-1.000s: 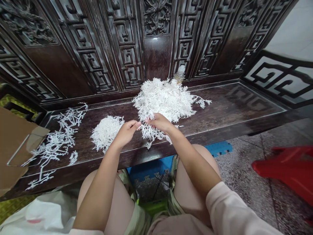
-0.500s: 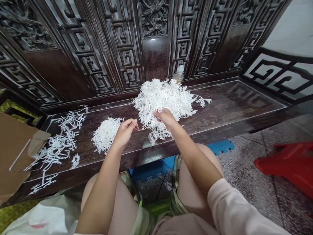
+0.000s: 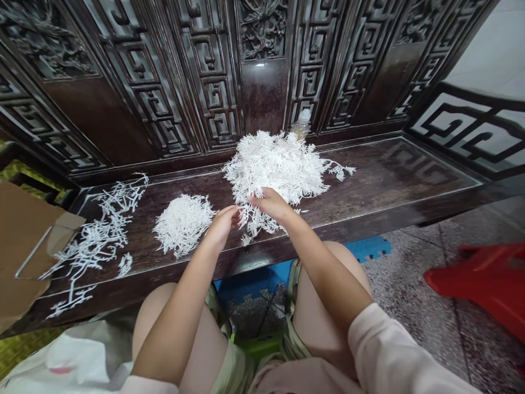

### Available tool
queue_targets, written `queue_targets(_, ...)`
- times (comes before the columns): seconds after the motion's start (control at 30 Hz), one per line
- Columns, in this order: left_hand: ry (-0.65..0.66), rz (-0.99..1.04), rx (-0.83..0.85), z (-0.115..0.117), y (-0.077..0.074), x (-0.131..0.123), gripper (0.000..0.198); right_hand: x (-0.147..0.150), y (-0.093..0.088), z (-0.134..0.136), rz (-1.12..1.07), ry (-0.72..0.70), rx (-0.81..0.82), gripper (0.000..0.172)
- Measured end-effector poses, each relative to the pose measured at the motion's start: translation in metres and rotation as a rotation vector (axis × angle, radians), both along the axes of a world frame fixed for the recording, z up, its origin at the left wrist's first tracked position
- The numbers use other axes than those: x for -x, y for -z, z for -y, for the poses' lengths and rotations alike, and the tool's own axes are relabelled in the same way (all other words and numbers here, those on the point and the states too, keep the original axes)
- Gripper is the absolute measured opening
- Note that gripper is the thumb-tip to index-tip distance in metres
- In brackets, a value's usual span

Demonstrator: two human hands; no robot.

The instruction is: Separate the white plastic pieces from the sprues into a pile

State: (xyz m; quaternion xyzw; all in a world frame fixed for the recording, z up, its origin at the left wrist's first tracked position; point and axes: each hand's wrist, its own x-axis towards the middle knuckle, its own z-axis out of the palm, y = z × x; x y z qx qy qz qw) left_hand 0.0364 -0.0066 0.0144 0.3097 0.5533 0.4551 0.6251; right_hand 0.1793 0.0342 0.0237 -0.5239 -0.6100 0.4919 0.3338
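A large heap of white branched pieces (image 3: 283,158), like plastic sprigs with fringed tips, lies on the dark wooden bench. At its near left edge my right hand (image 3: 270,203) is closed, pinching one white branched sprig (image 3: 245,215). My left hand (image 3: 223,223) is closed at the left side of that sprig, its fingertips touching it and partly hidden. Just left of this hand sits a smaller, rounder pile of short white bits (image 3: 183,224). Farther left, bare white branching stems (image 3: 100,241) are scattered loosely.
A cardboard box (image 3: 24,246) with a bent wire on it stands at the bench's left end. Behind the heap is a capped clear bottle (image 3: 302,125) against the carved wooden backrest (image 3: 262,87). A red plastic stool (image 3: 479,279) stands on the floor at right.
My left hand has moved right, up to the sprig, away from the small pile. My right hand has shifted slightly left and down, drawing the sprig out at the heap's edge.
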Motion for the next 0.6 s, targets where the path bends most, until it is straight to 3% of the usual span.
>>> queue_targets(0.13, -0.005, 0.214, 0.133, -0.001, -0.001, -0.002, 0.018, 0.001, -0.002, 0.002, 0.055, -0.025, -0.034, 0.018)
queue_targets(0.23, -0.002, 0.253, 0.158, 0.000, -0.002, -0.003, 0.024, 0.001, -0.003, 0.002, 0.058, -0.036, -0.045, 0.017)
queue_targets(0.33, 0.061, 0.168, 0.074, 0.001, 0.001, -0.005, 0.031, 0.000, -0.004, 0.001, 0.064, -0.017, -0.044, 0.018)
queue_targets(0.6, 0.183, -0.211, -0.221, 0.003, 0.012, -0.006, 0.027, 0.000, 0.001, -0.002, 0.114, -0.013, -0.124, 0.017)
